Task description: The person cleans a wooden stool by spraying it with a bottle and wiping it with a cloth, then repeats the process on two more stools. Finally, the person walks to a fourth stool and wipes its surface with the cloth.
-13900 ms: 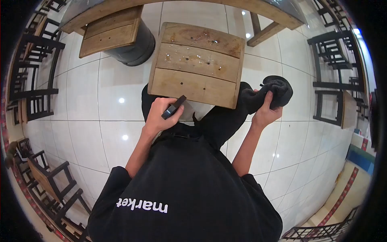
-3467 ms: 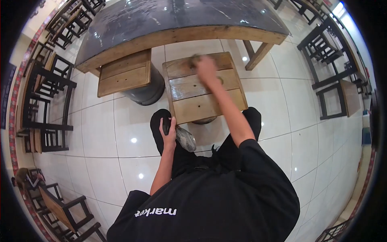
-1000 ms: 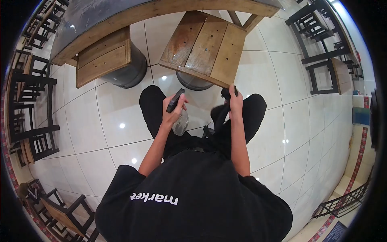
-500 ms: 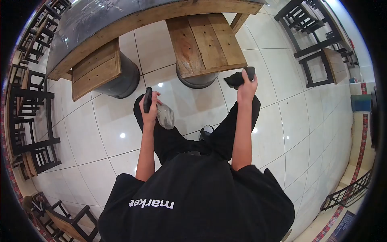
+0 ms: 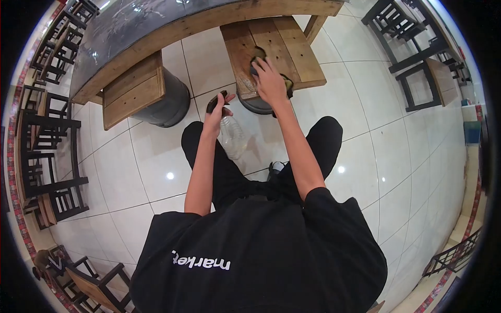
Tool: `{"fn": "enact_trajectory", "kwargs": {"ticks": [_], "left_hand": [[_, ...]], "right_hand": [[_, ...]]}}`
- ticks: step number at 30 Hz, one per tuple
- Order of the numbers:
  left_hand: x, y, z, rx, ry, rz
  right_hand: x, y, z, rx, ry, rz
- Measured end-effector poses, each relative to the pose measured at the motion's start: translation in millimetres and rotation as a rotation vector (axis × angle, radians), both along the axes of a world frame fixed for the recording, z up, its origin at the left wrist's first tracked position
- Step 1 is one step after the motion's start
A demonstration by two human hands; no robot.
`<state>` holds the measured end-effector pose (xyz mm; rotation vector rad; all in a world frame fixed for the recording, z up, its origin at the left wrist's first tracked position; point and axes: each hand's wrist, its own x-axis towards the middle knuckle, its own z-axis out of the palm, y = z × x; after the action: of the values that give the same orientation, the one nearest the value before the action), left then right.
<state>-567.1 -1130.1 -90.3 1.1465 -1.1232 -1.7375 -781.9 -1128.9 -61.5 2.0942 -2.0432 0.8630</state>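
Over the near left part of the wooden stool top [image 5: 300, 52] is my right hand [image 5: 270, 83], its fingers bent around a dark cloth-like item [image 5: 258, 56] with yellowish-green patches. Part of that item hangs out beside the wrist. My left hand [image 5: 215, 115] is lower and to the left, above my knee, gripping a small black object [image 5: 216, 102] whose kind I cannot make out. Against the same hand hangs a clear plastic bottle [image 5: 233, 137], tilted, with its neck near the fingers.
A dark-topped table with a wooden edge [image 5: 209, 22] spans the top. Under its left part stands another stool [image 5: 134, 94] on a grey drum base. Black-framed chairs and tables [image 5: 52, 151] line the left, with more [image 5: 422, 78] at the upper right.
My right hand has swung left with the dark item, from beside the stool to over its top. My left hand has risen slightly, and the bottle with it.
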Motion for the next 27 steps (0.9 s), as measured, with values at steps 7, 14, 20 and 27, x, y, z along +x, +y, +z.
{"fn": "enact_trajectory", "kwargs": {"ticks": [7,14,20,27], "left_hand": [[-25,2,-13,0.092,0.338,0.034],[-33,3,-14,0.156,0.129,-0.052],[-39,-1,7,-0.056,-0.077,-0.027],[-44,0,4,-0.028,-0.054,0.005]], "right_hand": [[16,20,-3,-0.011,-0.159,0.306],[8,76,-30,-0.137,0.140,0.006],[-25,67,-69,-0.309,-0.149,-0.383],[-78,34,-58,-0.423,-0.420,-0.886]]}}
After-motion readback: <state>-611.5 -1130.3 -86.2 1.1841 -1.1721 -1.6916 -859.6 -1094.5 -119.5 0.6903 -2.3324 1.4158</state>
